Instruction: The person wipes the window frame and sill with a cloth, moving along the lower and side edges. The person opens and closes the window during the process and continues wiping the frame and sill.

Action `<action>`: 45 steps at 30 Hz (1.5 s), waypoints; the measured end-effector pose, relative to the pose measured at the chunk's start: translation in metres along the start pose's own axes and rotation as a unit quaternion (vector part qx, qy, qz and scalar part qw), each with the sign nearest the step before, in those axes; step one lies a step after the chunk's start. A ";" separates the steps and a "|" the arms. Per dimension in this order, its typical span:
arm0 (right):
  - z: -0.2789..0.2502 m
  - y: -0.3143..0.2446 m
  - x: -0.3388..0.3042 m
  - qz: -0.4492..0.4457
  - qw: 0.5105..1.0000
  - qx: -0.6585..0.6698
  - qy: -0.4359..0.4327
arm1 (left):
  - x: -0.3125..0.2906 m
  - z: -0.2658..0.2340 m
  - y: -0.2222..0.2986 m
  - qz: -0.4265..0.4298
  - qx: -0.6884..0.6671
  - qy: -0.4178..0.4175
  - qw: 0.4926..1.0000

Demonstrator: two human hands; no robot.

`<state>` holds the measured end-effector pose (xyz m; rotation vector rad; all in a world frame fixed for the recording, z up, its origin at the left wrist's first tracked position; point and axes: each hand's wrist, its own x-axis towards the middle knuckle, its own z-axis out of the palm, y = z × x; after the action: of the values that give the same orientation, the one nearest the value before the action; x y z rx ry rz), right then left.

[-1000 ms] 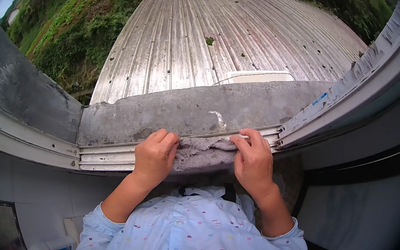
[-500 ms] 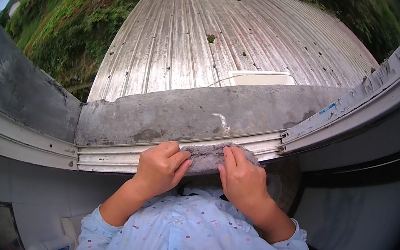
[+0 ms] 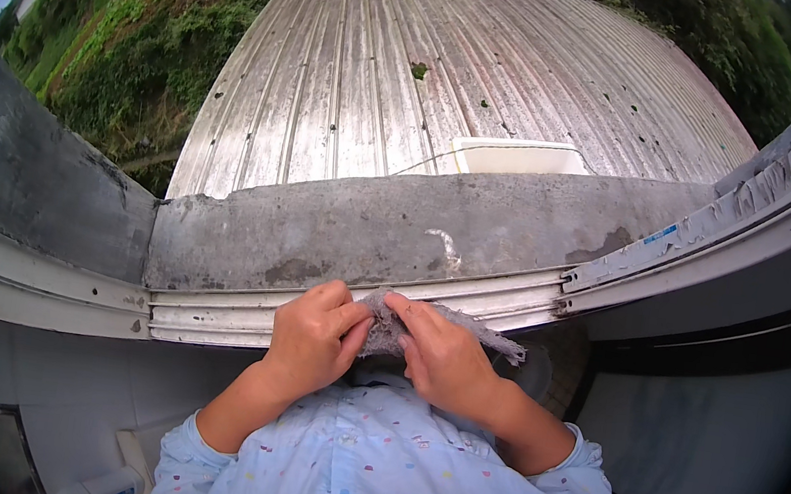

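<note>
A grey, fuzzy cleaning cloth (image 3: 382,333) is bunched between my two hands, just over the near edge of the white window track (image 3: 216,318). My left hand (image 3: 313,328) is closed on its left end, thumb and fingers pinching it. Close beside, my right hand (image 3: 446,354) grips the cloth from the other side, and a frayed end sticks out past that hand to the right. Dark bits show on the bunched part. Part of the cloth is hidden under my fingers.
Beyond the track lies a grey concrete sill (image 3: 347,236) with stains and a white mark. A white basin (image 3: 517,156) stands behind it on the corrugated metal roof (image 3: 358,72). Window frame sides rise left and right; the right one (image 3: 717,229) has peeling film.
My right hand has moved left, close to the left hand. The cloth, stretched between the hands before, is now bunched, with its loose end out to the right.
</note>
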<state>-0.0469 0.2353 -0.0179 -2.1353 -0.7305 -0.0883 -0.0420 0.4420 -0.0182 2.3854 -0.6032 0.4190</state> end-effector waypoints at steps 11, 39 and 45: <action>-0.030 0.014 0.040 -0.241 0.929 -0.263 -0.099 | -0.001 0.003 -0.002 -0.007 -0.034 0.036 0.999; -0.037 0.012 0.044 -0.156 0.918 -0.295 -0.215 | -0.013 -0.006 0.008 0.036 -0.128 0.034 0.990; -0.068 -0.016 0.026 -0.075 0.910 -0.345 -0.216 | -0.022 0.004 0.018 0.093 -0.235 -0.001 0.967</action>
<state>-0.0211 0.2039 0.0451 -2.8118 -1.2670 0.0593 -0.0693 0.4335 -0.0217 1.8841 -0.8298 0.3111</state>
